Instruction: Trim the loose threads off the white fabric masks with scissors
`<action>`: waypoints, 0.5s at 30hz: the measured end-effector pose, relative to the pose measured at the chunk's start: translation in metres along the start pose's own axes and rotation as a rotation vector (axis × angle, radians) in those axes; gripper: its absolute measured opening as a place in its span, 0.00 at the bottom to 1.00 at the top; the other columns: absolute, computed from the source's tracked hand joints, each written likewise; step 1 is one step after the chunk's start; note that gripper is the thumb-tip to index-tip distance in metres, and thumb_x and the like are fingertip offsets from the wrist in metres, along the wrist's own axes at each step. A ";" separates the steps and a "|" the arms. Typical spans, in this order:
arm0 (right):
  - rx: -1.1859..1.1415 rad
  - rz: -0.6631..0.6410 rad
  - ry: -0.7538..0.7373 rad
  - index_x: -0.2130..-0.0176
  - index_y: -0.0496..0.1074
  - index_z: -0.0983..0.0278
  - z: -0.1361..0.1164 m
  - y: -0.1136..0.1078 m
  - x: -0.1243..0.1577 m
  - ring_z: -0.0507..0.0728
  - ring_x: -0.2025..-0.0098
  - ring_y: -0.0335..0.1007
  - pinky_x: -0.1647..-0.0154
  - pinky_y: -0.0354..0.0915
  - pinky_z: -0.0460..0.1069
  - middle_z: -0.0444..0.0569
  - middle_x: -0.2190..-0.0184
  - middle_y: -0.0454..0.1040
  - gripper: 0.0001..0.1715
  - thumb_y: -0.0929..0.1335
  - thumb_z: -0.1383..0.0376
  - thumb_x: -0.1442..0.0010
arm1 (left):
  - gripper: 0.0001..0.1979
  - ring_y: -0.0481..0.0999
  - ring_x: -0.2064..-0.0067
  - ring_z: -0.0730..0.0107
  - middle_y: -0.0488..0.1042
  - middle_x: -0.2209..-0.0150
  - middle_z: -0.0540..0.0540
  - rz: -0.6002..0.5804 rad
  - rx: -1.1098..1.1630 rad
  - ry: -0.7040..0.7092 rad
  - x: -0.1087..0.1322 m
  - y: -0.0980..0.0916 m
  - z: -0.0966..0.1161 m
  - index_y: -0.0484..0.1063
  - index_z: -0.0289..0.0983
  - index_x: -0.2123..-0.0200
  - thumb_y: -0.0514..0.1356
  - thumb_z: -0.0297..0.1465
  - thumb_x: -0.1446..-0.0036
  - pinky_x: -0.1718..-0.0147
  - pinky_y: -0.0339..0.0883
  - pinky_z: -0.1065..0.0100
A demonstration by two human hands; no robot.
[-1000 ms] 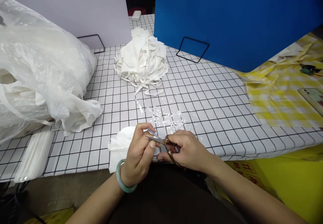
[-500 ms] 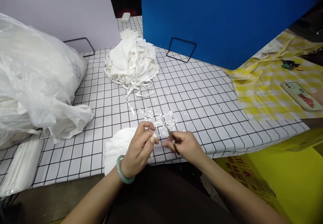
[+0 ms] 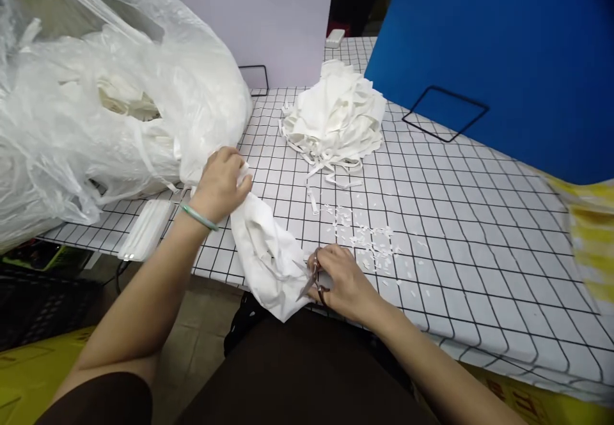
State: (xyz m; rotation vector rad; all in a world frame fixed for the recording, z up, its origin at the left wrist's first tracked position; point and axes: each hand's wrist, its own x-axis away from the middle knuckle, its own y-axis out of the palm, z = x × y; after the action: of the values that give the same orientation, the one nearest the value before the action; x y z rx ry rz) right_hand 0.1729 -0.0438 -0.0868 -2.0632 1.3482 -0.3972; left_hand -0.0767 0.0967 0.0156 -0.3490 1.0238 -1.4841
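My left hand (image 3: 221, 183), with a green bangle at the wrist, is closed on white cloth at the edge of the big plastic bag (image 3: 206, 61). From beneath it a white cloth piece (image 3: 268, 252) stretches toward me and hangs slightly over the table's front edge. My right hand (image 3: 343, 284) holds small scissors (image 3: 314, 275) by their dark handles. Their blades are spread and point left, touching or just over the near end of the cloth. To the right lie many tiny white clippings (image 3: 374, 243).
A heap of white cloth pieces with straps (image 3: 336, 118) lies at the back centre. Behind it stand a pale panel (image 3: 283, 22) and a blue board (image 3: 480, 41) on wire feet. A white power strip (image 3: 146, 230) lies left, beside the bag. Yellow checked cloth (image 3: 590, 239) edges the right.
The view has turned left. My left hand has moved from beside the scissors to the bag's edge and grips cloth there. The scissors now lie by the cloth piece with blades apart.
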 end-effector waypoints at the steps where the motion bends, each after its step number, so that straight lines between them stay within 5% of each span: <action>1: 0.040 -0.004 -0.033 0.64 0.66 0.61 0.002 0.005 0.002 0.62 0.58 0.67 0.54 0.65 0.59 0.48 0.65 0.74 0.16 0.74 0.73 0.48 | 0.06 0.69 0.57 0.60 0.71 0.61 0.41 0.019 -0.047 -0.024 0.013 0.003 0.001 0.66 0.36 0.71 0.61 0.26 0.45 0.55 0.66 0.57; 3: 0.073 -0.003 -0.062 0.66 0.65 0.61 0.006 0.010 0.006 0.61 0.59 0.67 0.55 0.64 0.58 0.47 0.67 0.73 0.16 0.68 0.79 0.49 | 0.09 0.68 0.65 0.64 0.69 0.68 0.45 -0.096 -0.032 -0.090 0.045 0.007 0.006 0.65 0.37 0.72 0.60 0.32 0.41 0.63 0.65 0.61; 7: -0.059 0.028 0.026 0.68 0.63 0.61 0.001 0.003 0.008 0.59 0.63 0.65 0.61 0.64 0.54 0.47 0.69 0.70 0.13 0.65 0.79 0.48 | 0.26 0.66 0.78 0.72 0.66 0.80 0.49 -0.751 0.340 -0.462 0.111 0.007 0.008 0.64 0.36 0.79 0.52 0.46 0.34 0.76 0.62 0.68; 9: -0.256 0.052 0.101 0.67 0.63 0.60 -0.015 -0.006 0.007 0.57 0.64 0.66 0.63 0.65 0.52 0.47 0.67 0.69 0.09 0.66 0.74 0.43 | 0.27 0.69 0.78 0.72 0.70 0.79 0.48 -0.894 0.514 -0.662 0.132 0.011 0.003 0.69 0.34 0.77 0.55 0.50 0.36 0.77 0.63 0.69; 12: -0.583 -0.061 0.122 0.67 0.62 0.60 -0.049 -0.015 0.009 0.53 0.67 0.65 0.66 0.64 0.49 0.44 0.68 0.67 0.08 0.67 0.69 0.40 | 0.23 0.75 0.74 0.70 0.77 0.71 0.44 -0.727 0.831 -0.868 0.149 0.022 0.001 0.72 0.33 0.67 0.61 0.50 0.41 0.74 0.69 0.69; 15: -0.757 -0.362 0.081 0.68 0.63 0.61 -0.069 -0.012 0.011 0.51 0.70 0.63 0.69 0.63 0.47 0.43 0.69 0.69 0.08 0.68 0.70 0.42 | 0.19 0.79 0.64 0.68 0.78 0.62 0.42 -0.457 1.247 -0.989 0.153 0.033 0.009 0.73 0.32 0.61 0.69 0.42 0.45 0.62 0.74 0.67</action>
State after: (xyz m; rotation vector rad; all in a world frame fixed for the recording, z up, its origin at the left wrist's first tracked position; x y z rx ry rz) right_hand 0.1476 -0.0739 -0.0276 -2.9624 1.2867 -0.1160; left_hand -0.0819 -0.0420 -0.0571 -0.3251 -0.8361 -1.7378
